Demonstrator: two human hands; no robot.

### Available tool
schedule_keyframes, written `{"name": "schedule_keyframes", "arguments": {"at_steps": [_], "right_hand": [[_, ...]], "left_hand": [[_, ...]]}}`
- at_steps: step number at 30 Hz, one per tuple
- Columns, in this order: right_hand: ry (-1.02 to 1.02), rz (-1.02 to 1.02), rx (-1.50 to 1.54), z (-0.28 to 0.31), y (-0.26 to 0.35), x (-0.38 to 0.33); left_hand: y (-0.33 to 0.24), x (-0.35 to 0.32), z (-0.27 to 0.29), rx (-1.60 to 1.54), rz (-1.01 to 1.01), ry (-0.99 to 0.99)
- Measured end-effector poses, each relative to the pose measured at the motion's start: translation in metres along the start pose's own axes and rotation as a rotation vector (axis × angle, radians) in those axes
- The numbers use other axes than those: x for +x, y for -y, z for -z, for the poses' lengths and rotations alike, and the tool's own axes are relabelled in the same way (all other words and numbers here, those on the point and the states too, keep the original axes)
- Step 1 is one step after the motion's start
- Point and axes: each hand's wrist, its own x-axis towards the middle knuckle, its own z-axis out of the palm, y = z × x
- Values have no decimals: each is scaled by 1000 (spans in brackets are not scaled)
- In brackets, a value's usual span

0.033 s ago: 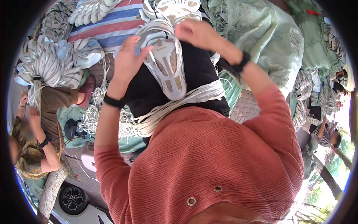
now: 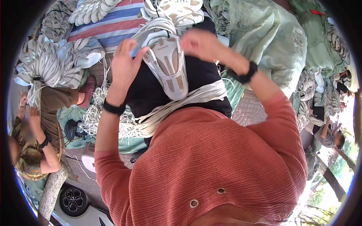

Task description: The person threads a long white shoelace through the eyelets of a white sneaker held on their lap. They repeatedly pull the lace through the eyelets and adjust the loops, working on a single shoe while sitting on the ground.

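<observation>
A white and beige sneaker upper (image 2: pixel 171 66) lies on the black cloth over my lap, its toe pointing toward me. My left hand (image 2: pixel 126 62) is beside its left edge, thumb held apart from the fingers, with nothing visible between them. To the right of the upper's opening is my right hand (image 2: pixel 200 44), its fingers curled and blurred; whether they hold a lace cannot be told. More white and beige uppers (image 2: pixel 181 11) lie just beyond it. A bundle of white laces (image 2: pixel 205 92) stretches across my lap below the toe.
Stacked shoe parts (image 2: pixel 49 64) stand at the left, near a seated person (image 2: pixel 36 150) whose hands touch white straps. A striped sheet (image 2: pixel 117 22) spreads at the far left. Pale green sacks (image 2: pixel 271 41) bulge at the right. Behind me on the left are a tree trunk (image 2: pixel 54 188) and a vehicle wheel (image 2: pixel 72 201).
My right hand has shifted slightly right and down, away from the upper. My left hand has moved a little left. The upper stays on my lap.
</observation>
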Motion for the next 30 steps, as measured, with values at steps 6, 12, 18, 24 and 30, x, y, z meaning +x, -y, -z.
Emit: {"name": "schedule_keyframes", "arguments": {"at_steps": [6,12,18,24,30], "right_hand": [[500,174,-227,-28,43,-110],[417,5,28,-7,43,-94],[112,189,-40,-11,71,-90],[224,-483,475,50,83,-82],[-321,-520,-30,166,13,-123]], "left_hand": [[-51,-83,12,-282,-176,433],[-80,-95,-1,-351,-124,374],[-102,-84,-26,-354,-205,405],[-85,-83,23,-1030,451,702],[-10,-110,128,-859,716,455]]}}
